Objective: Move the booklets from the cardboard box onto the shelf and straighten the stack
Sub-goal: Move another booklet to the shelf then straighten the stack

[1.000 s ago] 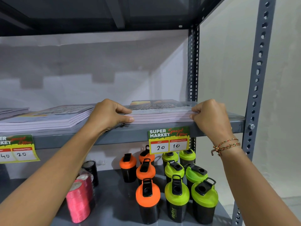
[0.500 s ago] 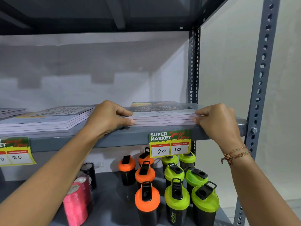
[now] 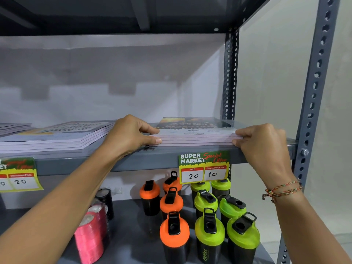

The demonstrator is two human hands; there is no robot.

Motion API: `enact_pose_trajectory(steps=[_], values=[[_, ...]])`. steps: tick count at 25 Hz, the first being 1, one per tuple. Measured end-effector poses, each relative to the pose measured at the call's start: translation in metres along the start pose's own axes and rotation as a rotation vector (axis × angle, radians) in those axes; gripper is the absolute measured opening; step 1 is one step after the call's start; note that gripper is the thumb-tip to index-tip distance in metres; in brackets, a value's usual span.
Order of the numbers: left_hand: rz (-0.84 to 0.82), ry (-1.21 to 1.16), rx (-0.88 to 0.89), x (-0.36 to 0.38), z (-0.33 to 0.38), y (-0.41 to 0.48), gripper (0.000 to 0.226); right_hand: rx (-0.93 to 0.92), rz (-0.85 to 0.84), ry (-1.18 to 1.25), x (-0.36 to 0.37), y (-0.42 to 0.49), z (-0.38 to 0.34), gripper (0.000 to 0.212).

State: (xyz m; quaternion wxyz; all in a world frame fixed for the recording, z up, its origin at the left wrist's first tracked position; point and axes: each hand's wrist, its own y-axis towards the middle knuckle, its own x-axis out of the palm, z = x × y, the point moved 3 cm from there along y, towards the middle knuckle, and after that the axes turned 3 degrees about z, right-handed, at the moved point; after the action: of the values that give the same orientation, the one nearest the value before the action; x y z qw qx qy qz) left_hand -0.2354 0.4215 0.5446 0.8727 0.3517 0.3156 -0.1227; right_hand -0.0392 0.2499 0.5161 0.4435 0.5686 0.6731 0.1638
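Note:
A stack of booklets (image 3: 196,135) with pale page edges and a dark printed cover lies flat on the grey metal shelf (image 3: 152,159), near its right end. My left hand (image 3: 129,136) grips the stack's left front corner, thumb on top and fingers curled at the edge. My right hand (image 3: 261,143) pinches the stack's right front corner. The cardboard box is out of view.
Another booklet stack (image 3: 57,136) lies to the left, and a third (image 3: 15,126) at the far left edge. Price tags (image 3: 203,166) hang from the shelf lip. Below stand orange and green shaker bottles (image 3: 209,231) and pink tape rolls (image 3: 89,239). Upright posts (image 3: 314,92) bound the right side.
My right hand has slid slightly right and down along the stack's right corner. The left hand stays at the left corner. The view has shifted a little.

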Motion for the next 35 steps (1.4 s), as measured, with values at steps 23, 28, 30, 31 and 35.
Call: enact_pose_trajectory(steps=[23,28,30,31,35], values=[[0.068,0.065,0.01,0.004,0.007,-0.009,0.042,0.002,-0.212,0.062,-0.006,0.019,0.011,0.036],[0.1,0.028,-0.01,0.006,0.007,-0.008,0.041,-0.005,-0.215,0.035,-0.004,0.025,0.011,0.034],[0.106,0.042,-0.009,0.007,0.007,-0.009,0.042,-0.002,-0.226,0.037,-0.003,0.026,0.011,0.034],[0.109,0.049,-0.006,0.007,0.008,-0.009,0.041,0.001,-0.226,0.043,-0.003,0.026,0.011,0.033],[0.104,0.058,0.004,0.007,0.007,-0.01,0.041,0.014,-0.227,0.08,-0.003,0.026,0.013,0.033]])
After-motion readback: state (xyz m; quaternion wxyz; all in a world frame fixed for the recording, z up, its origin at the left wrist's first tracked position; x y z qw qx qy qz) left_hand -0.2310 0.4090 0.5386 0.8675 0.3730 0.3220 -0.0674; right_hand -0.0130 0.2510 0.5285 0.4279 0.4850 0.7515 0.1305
